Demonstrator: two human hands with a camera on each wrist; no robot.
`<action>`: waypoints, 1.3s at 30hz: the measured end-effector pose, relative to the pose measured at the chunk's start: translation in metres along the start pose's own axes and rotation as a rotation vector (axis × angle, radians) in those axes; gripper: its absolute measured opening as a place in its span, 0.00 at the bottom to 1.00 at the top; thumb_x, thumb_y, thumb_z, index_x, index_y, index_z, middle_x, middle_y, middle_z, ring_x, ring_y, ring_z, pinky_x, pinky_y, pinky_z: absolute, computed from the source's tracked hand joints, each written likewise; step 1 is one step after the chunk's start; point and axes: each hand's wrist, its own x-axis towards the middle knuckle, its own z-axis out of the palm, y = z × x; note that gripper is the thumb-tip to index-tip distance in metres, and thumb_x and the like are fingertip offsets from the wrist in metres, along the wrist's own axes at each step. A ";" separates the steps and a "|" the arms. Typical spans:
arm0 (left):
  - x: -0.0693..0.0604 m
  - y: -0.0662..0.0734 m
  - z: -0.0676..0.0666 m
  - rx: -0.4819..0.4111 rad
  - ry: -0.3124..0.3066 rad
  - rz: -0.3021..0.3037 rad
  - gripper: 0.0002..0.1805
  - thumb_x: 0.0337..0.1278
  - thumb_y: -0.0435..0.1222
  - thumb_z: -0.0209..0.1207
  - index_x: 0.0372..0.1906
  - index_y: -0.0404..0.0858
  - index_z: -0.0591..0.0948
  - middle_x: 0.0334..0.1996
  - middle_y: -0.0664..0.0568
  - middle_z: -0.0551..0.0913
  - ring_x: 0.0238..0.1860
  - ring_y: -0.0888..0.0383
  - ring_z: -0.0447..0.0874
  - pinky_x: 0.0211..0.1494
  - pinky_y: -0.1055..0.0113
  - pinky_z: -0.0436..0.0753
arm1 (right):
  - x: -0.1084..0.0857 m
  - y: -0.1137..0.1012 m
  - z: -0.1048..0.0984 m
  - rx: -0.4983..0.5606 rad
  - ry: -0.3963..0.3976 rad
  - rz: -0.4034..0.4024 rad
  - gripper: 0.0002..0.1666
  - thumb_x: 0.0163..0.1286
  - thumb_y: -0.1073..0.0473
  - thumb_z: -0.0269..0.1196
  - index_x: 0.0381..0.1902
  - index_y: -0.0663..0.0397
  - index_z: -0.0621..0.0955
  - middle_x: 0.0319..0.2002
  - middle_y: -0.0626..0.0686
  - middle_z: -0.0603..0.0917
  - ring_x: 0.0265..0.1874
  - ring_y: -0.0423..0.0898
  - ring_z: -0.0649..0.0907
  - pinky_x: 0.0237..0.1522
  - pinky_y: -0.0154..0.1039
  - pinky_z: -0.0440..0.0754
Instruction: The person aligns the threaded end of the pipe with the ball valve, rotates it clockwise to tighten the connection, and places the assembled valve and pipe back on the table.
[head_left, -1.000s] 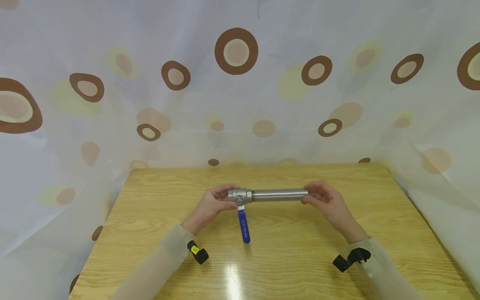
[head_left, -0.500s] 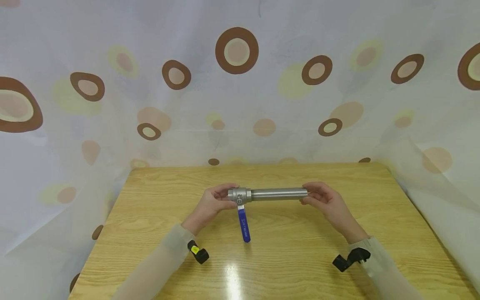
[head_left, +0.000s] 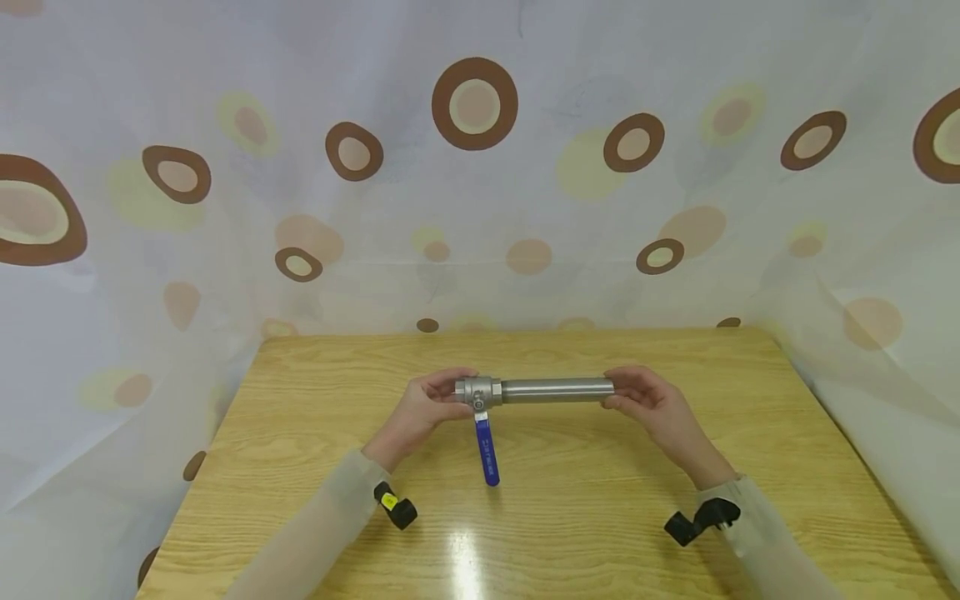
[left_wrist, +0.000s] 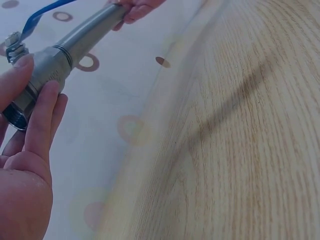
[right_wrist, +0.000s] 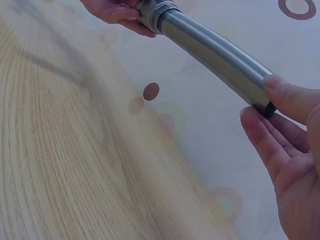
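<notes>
Saw 1 white, creased backdrop (head_left: 450,200) along the back and both sides, patterned in yellow, pink and brown; counted on it, in the head view, 9 brown-rimmed circles (head_left: 475,104), 2 of them cut off at the edges of the view, and 4 solid brown spots (head_left: 427,325). Found in front of it 1 wooden table (head_left: 585,517), yellowish, with wavy grain, 1 bright streak of glare (head_left: 467,558) at the near side, and a blurred shadow (left_wrist: 225,107) in the left wrist view. Counted 2 pale sleeves (head_left: 307,525) reaching in from the near edge, then 2 bare hands. Found 1 smooth metal pipe (head_left: 557,390), nearly level, held above the middle of the table, meeting 1 metal valve (head_left: 477,391) end to end, with threads showing at the joint. Saw the left hand (head_left: 420,408) grasping the valve between thumb and fingers, close to the open end; saw the right hand (head_left: 663,408) pinching the far end of the pipe between thumb and fingertips. Counted 1 blue lever (head_left: 487,452) on the valve, pointing toward the near side in the head view. Noted 2 black devices (head_left: 702,519), 1 at each wrist, and on the left 1 small yellow label (head_left: 390,501).
</notes>
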 end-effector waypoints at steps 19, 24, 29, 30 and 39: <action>0.000 -0.003 -0.002 -0.020 -0.008 0.007 0.30 0.53 0.20 0.66 0.65 0.34 0.81 0.58 0.44 0.85 0.53 0.53 0.88 0.57 0.62 0.87 | -0.002 0.000 -0.002 -0.040 -0.022 0.026 0.28 0.76 0.64 0.64 0.71 0.63 0.75 0.55 0.41 0.84 0.50 0.37 0.86 0.51 0.32 0.86; 0.000 -0.003 -0.001 -0.018 -0.002 0.009 0.30 0.54 0.20 0.65 0.66 0.32 0.79 0.59 0.44 0.85 0.53 0.53 0.88 0.57 0.62 0.87 | -0.002 0.002 -0.001 -0.037 -0.018 0.018 0.26 0.75 0.65 0.63 0.68 0.64 0.75 0.52 0.42 0.85 0.49 0.37 0.86 0.51 0.33 0.86; 0.000 -0.002 -0.001 0.001 -0.001 0.007 0.32 0.55 0.20 0.65 0.68 0.28 0.75 0.61 0.42 0.83 0.55 0.53 0.87 0.58 0.63 0.86 | -0.003 0.001 -0.001 -0.092 0.012 0.041 0.25 0.78 0.61 0.62 0.69 0.60 0.77 0.51 0.43 0.87 0.48 0.37 0.87 0.51 0.32 0.85; 0.000 -0.001 0.000 0.005 0.000 0.008 0.32 0.55 0.21 0.65 0.68 0.28 0.75 0.61 0.42 0.83 0.55 0.53 0.87 0.58 0.63 0.86 | -0.003 0.000 -0.001 -0.095 0.014 0.040 0.25 0.78 0.60 0.62 0.69 0.60 0.77 0.51 0.43 0.87 0.48 0.37 0.87 0.52 0.32 0.85; 0.000 -0.001 0.001 0.001 0.012 0.013 0.31 0.55 0.21 0.65 0.67 0.30 0.77 0.60 0.45 0.84 0.54 0.54 0.86 0.57 0.63 0.86 | -0.002 0.000 -0.001 -0.102 0.007 0.037 0.26 0.76 0.61 0.64 0.69 0.60 0.77 0.51 0.48 0.87 0.48 0.38 0.87 0.51 0.36 0.87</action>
